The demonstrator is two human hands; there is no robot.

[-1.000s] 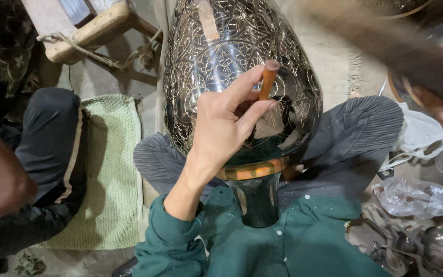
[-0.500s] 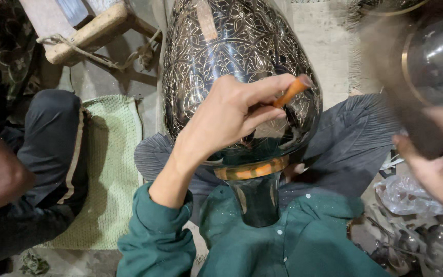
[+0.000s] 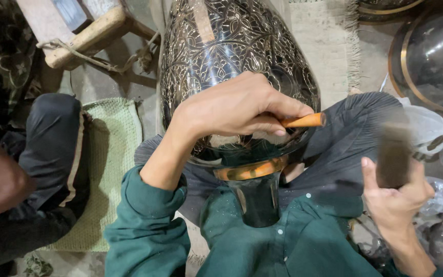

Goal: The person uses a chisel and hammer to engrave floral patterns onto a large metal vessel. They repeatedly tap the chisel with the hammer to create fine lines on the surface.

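head view: person's lap seen from above, legs under dark cloth
vase: large engraved metal vase lay across the lap at centre, neck with brass band toward 6 o'clock
left hand: left hand rested on the vase body, fingers closed around an orange-handled tool, handle pointing to 3 o'clock
right hand: right hand at 4 o'clock, off the vase, fingers gripped a blurred dark hammer-like block
surroundings: green mat at 9 o'clock; another person's dark trouser leg beside it; round metal bowl at 2 o'clock
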